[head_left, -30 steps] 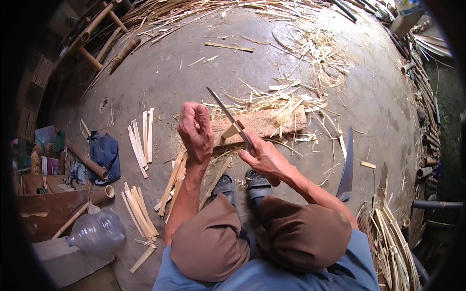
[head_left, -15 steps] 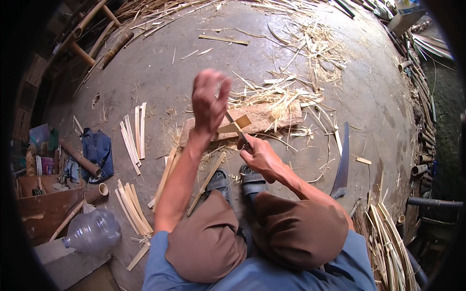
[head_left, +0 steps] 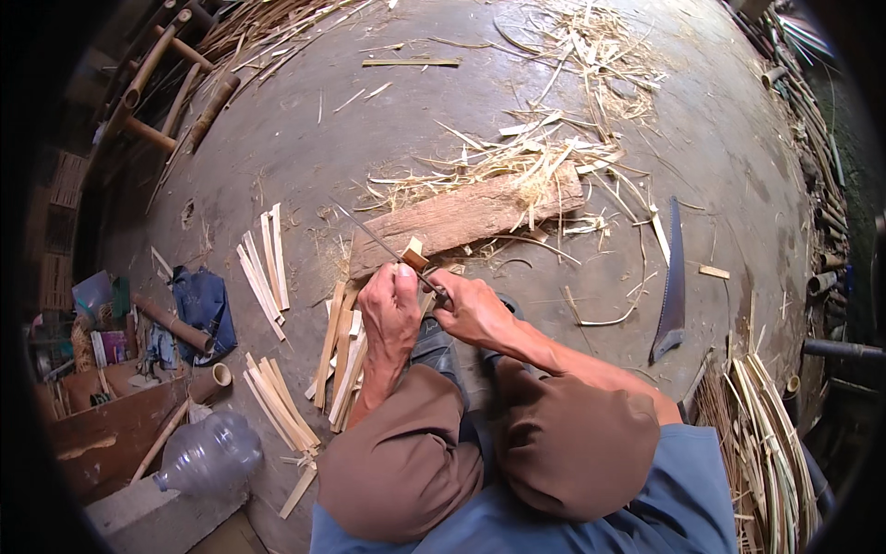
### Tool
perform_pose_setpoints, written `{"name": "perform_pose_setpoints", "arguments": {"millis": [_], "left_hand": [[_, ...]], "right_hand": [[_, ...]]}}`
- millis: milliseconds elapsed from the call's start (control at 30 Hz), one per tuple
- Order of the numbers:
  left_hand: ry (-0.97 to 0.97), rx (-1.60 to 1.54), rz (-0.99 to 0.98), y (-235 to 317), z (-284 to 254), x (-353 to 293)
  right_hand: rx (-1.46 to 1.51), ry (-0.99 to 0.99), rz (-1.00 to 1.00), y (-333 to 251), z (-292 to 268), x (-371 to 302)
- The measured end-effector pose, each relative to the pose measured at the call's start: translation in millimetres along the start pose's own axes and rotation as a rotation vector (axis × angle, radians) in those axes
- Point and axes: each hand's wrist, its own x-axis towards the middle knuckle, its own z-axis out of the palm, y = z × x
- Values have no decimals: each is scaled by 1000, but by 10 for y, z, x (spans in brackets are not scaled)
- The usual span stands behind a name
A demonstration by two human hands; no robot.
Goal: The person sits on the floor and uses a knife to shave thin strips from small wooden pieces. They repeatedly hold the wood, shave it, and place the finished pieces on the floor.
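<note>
My left hand (head_left: 388, 309) is closed around a short piece of bamboo (head_left: 414, 250), whose pale squared end sticks up past the fingertips. My right hand (head_left: 471, 309) grips the handle of a knife (head_left: 374, 237). Its long narrow blade points up and left, crossing right at the bamboo piece, touching or very near it; the fingers partly cover that spot. Just beyond both hands a thick wooden block (head_left: 461, 214) lies on the floor, its far side and right end strewn with thin bamboo shavings (head_left: 544, 171).
Split bamboo strips (head_left: 277, 402) lie in bundles to the left, others (head_left: 346, 355) beside my left forearm. A handsaw (head_left: 671, 286) rests at the right, above a bundle of long slats (head_left: 766, 434). A clear plastic bottle (head_left: 210, 450) lies at lower left.
My left hand has come down from above the block and now holds the bamboo piece. The knife, in my right hand, has moved left and nearer my knees. The view has shifted slightly.
</note>
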Motion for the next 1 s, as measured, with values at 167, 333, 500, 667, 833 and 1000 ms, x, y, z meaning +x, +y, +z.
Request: {"name": "perform_pose_setpoints", "arguments": {"millis": [167,333,500,667,833,1000], "left_hand": [[-20,-100,136,20,378,-69],[-98,-100,220,4,469,-74],[-117,-106,295,-83,422,-148],[-193,-147,278,-85,416,-167],[-176,-79,266,-70,331,-84],[-50,-30,17,-269,-16,0]], "right_hand": [[6,0,183,177,-191,-153],[5,3,257,315,-193,-159],[60,-44,352,446,-49,-45],[1,-55,364,565,-61,14],[-42,-45,294,548,-10,133],[146,-54,103,209,94,220]]}}
